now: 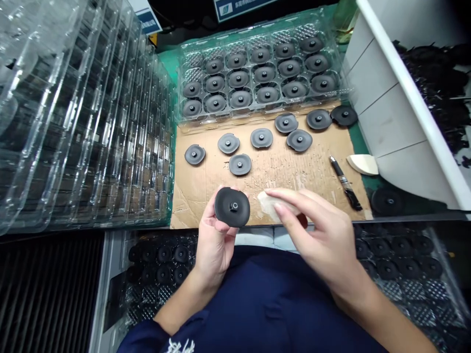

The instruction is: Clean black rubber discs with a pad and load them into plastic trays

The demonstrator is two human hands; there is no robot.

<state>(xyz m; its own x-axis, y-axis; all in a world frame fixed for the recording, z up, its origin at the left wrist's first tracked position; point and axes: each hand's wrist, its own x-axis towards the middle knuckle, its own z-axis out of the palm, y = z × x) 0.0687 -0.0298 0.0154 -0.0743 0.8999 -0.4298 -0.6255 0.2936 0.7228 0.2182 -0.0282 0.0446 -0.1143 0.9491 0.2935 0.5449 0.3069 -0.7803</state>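
My left hand [215, 245] holds a round black plastic part [224, 211] by its edge, with the small raised hub facing up. In my right hand [326, 235], between thumb and fingers, is a cream-coloured sponge [270, 202]. The sponge is just right of the black part, apart from it. Several similar dark parts lie loose on the cardboard sheet [198, 196] beyond my hands, one of them a dark disc [240, 164] close to my left hand.
A clear compartment tray [206, 117] at the back holds rows of black parts. Stacked clear trays [121, 132] rise at the left. A pen [345, 182] and a cream wedge [362, 164] lie at right, beside a white bin wall [397, 115]. More filled trays are below the table edge.
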